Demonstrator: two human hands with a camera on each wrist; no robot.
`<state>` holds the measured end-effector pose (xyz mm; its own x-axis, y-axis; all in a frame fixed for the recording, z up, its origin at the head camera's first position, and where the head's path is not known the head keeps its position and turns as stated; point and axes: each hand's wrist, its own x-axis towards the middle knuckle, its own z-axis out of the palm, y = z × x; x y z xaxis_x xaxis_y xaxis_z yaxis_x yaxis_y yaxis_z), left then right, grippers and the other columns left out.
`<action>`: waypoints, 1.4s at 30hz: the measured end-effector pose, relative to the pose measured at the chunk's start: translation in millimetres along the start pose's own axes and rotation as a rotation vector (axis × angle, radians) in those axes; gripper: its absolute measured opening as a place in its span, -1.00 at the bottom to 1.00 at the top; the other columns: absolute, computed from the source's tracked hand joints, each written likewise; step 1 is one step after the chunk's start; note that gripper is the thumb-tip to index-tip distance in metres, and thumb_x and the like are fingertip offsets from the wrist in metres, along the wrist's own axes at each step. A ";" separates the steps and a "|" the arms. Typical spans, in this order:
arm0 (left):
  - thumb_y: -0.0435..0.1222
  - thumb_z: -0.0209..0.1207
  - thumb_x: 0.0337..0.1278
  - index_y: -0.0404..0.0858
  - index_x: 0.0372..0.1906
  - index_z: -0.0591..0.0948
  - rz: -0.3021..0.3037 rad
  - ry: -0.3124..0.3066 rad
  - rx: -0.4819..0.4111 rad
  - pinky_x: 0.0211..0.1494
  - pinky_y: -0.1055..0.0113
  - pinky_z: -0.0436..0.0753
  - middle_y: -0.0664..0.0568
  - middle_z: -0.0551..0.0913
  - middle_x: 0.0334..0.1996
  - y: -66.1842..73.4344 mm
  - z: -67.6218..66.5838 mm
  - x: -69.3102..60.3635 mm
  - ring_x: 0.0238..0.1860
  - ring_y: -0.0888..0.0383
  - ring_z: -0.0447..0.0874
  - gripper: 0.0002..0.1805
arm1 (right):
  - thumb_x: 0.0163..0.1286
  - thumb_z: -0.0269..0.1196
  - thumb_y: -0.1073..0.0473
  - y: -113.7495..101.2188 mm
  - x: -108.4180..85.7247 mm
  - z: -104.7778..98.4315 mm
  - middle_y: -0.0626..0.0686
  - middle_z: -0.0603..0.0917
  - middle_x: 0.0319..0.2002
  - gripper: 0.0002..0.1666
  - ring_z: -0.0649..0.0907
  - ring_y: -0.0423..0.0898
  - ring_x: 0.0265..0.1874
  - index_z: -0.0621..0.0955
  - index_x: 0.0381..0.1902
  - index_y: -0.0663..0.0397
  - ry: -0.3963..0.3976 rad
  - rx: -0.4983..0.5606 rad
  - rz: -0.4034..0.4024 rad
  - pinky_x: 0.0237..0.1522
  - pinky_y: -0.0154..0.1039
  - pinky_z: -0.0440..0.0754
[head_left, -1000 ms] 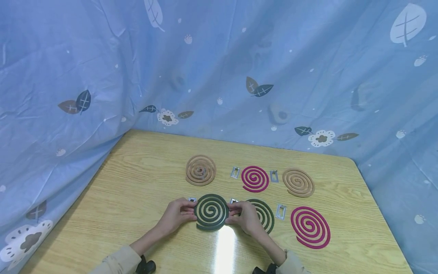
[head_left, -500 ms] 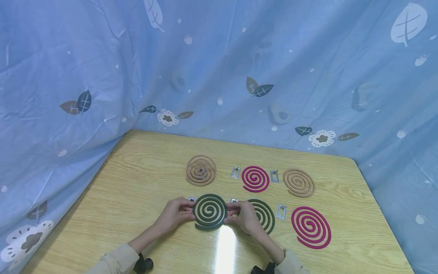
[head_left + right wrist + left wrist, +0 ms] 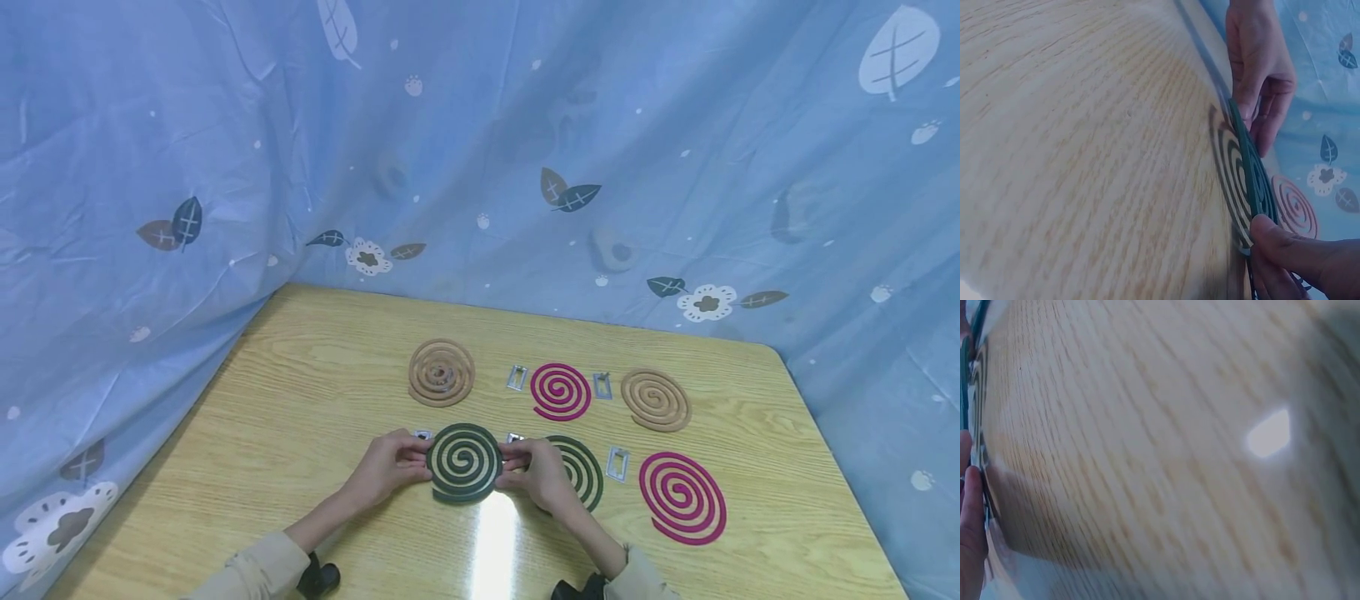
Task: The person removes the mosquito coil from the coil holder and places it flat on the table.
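A dark green mosquito coil (image 3: 464, 458) is held by its edges between both hands. My left hand (image 3: 387, 472) pinches its left edge; my right hand (image 3: 543, 477) pinches the right edge with thumb and fingers. Seen edge-on in the right wrist view, the green coil (image 3: 1251, 169) appears lifted just off the wood. A second green coil (image 3: 591, 475) lies partly hidden behind my right hand. Small metal stands peek out beside the fingers, one near the left hand (image 3: 422, 434) and another near the right (image 3: 514, 437). The left wrist view catches only a few fingertips (image 3: 972, 519) at its edge.
Farther back lie a tan coil (image 3: 414, 373) with a metal piece at its centre, a magenta coil (image 3: 558, 388) and another tan coil (image 3: 656, 400). A larger-looking magenta coil (image 3: 679, 490) is at right. More metal stands (image 3: 616, 477) lie between them. Blue curtain (image 3: 480, 150) surrounds the wooden table (image 3: 315, 358).
Both hands and the held coil shifted slightly left, then back right to about where they were. Both hands keep their hold; the other coils and stands stay put.
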<state>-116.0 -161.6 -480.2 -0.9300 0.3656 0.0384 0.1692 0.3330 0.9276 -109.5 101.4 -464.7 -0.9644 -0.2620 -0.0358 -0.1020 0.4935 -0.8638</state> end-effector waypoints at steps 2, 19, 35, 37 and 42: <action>-0.51 0.40 -0.17 -0.59 -0.05 0.58 0.001 0.002 0.007 -0.15 0.44 0.72 -0.17 0.58 -0.26 0.3 0.4 0.9 -0.25 0.00 0.69 -0.53 | -0.13 0.50 0.41 0.2 0.3 -0.4 0.20 0.73 -0.29 -0.45 0.71 -0.11 -0.42 0.64 -0.09 0.40 -0.001 0.006 0.010 -0.32 -0.35 0.73; -0.56 0.40 -0.21 -0.59 -0.09 0.59 -0.038 0.014 0.022 -0.17 0.45 0.72 -0.17 0.59 -0.24 4.3 1.3 3.8 -0.25 -0.01 0.67 -0.56 | -0.12 0.47 0.50 -4.5 3.6 -2.9 0.21 0.71 -0.31 -0.46 0.70 -0.04 -0.39 0.61 -0.09 0.48 -0.029 0.069 0.026 -0.34 -0.39 0.72; -0.54 0.41 -0.21 -0.57 -0.08 0.60 -0.029 0.017 0.047 -0.18 0.48 0.71 -0.16 0.59 -0.23 4.8 1.7 3.3 -0.25 -0.01 0.68 -0.55 | -0.15 0.46 0.52 -8.3 4.9 -0.1 0.09 0.66 -0.30 -0.42 0.67 -0.09 -0.38 0.60 -0.06 0.43 -0.026 0.001 0.072 -0.33 -0.34 0.71; -0.54 0.41 -0.22 -0.57 -0.09 0.60 -0.025 0.017 0.054 -0.19 0.48 0.71 -0.15 0.59 -0.25 5.1 1.9 2.9 -0.26 -0.01 0.68 -0.55 | -0.15 0.46 0.52 -8.4 4.6 0.4 0.09 0.66 -0.30 -0.42 0.67 -0.09 -0.38 0.60 -0.06 0.43 -0.021 -0.003 0.070 -0.32 -0.34 0.71; -0.54 0.41 -0.22 -0.58 -0.09 0.59 -0.016 0.016 0.061 -0.20 0.48 0.71 -0.13 0.58 -0.27 4.8 2.3 2.4 -0.27 -0.02 0.68 -0.55 | -0.16 0.46 0.52 -9.6 4.2 0.6 0.12 0.67 -0.29 -0.43 0.67 -0.06 -0.36 0.61 -0.08 0.44 -0.011 -0.017 0.050 -0.30 -0.29 0.73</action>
<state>-116.7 -157.1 -476.5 -0.9379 0.3456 0.0299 0.1731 0.3917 0.9037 -112.4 95.1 -456.9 -0.9656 -0.2461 -0.0842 -0.0581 0.5199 -0.8523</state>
